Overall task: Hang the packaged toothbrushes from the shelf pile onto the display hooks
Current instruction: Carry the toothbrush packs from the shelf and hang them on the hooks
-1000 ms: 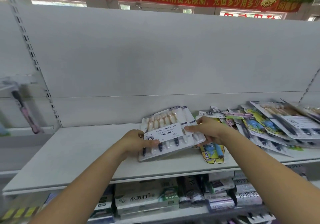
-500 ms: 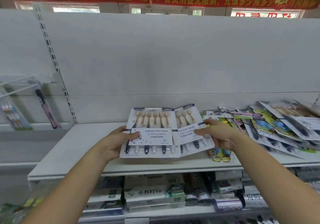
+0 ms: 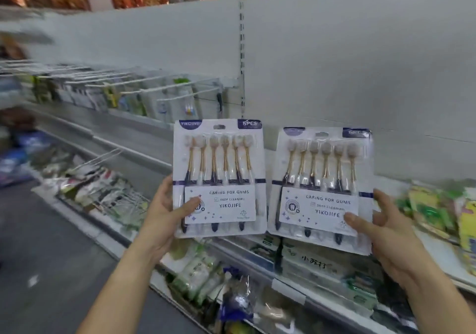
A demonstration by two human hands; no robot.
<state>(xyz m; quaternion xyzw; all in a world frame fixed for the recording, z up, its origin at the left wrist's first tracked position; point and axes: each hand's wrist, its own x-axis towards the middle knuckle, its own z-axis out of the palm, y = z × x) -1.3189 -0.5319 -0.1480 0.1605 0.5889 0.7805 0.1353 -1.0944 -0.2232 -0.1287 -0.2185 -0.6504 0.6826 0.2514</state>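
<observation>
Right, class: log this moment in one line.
left hand: holds clear plastic six-toothbrush pack | right hand: holds matching second pack | white wire display hooks: packs not yet hung

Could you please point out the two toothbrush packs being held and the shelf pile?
left toothbrush pack (image 3: 219, 168), head view, on the blister over the handles.
right toothbrush pack (image 3: 319, 207), head view, on its white label.
shelf pile (image 3: 427, 210), head view, on a blurred green packet.
</observation>
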